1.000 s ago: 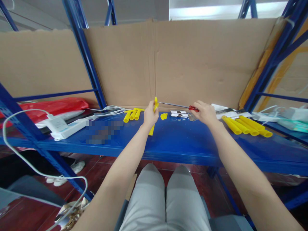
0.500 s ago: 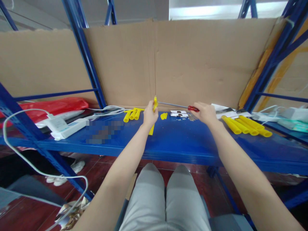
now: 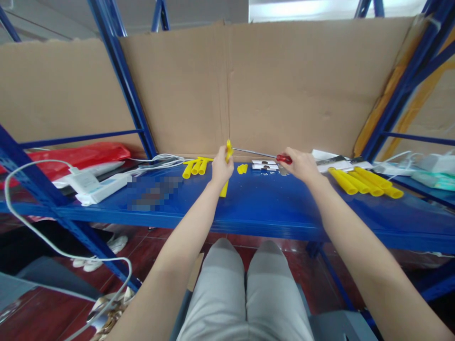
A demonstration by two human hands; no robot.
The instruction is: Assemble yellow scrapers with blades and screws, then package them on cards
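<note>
Red-handled screwdriver (image 3: 281,158) nudged leftward, right fingers (image 3: 290,154) curled round it, left fingers (image 3: 222,155) clasping yellow part (image 3: 229,149) jutting above

From here I count one screwdriver (image 3: 282,158) mid-frame, three yellow tubes (image 3: 195,168) centre-left, at least four yellow pipes (image 3: 358,183) mid-right.

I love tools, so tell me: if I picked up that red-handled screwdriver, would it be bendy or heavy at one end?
The screwdriver would probably feel stiff: its thin metal shaft looks straight. Its handle looks thicker, so that end may feel heavier. It might roll, but the right hand hides part of the handle, so that's hard to tell.
</note>
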